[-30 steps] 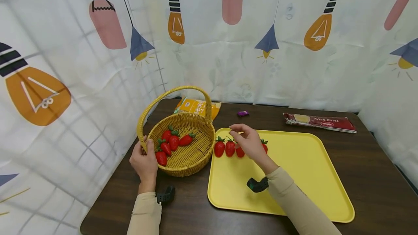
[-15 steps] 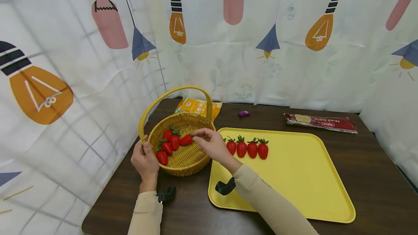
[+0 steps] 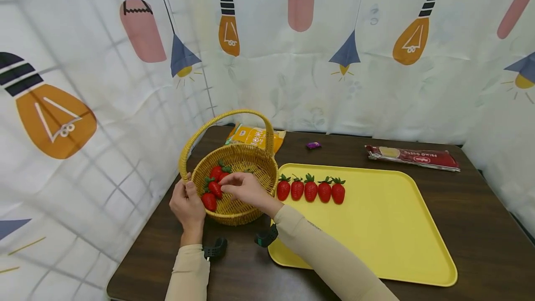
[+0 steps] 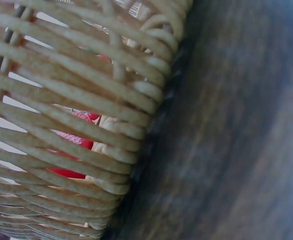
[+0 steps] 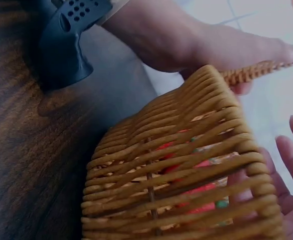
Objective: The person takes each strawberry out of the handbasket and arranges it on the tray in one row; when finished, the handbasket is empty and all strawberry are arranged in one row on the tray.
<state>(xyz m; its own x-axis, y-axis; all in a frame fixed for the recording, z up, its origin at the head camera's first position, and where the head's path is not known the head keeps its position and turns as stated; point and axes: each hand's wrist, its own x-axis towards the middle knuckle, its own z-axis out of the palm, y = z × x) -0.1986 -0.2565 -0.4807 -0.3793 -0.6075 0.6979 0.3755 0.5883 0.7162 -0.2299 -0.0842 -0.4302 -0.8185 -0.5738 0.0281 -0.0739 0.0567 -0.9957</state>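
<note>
A yellow wicker basket [image 3: 234, 219] with an arched handle stands at the table's left, and strawberries [image 3: 209, 201] lie inside it. My left hand [image 3: 188, 208] grips its left rim at the foot of the handle, thumb on the near side. My right hand [image 3: 246, 192] reaches into the basket from the right, bent fingertips close to a strawberry [image 3: 215, 189]; the hand covers part of the others. Through the weave [image 5: 176, 170], the right wrist view shows red fruit beside the fingers. A row of several strawberries [image 3: 310, 191] lies on the yellow tray [image 3: 376, 226], along its upper left.
Behind the basket lies an orange packet [image 3: 255, 137]. A small purple wrapped piece [image 3: 313, 145] and a long red packet [image 3: 414, 158] lie toward the table's back edge. Patterned curtains [image 3: 271, 59] hang behind and at the sides.
My right hand has moved left from above the strawberry row on the tray into the basket, deeper than half a second ago. My left hand keeps its grip on the basket.
</note>
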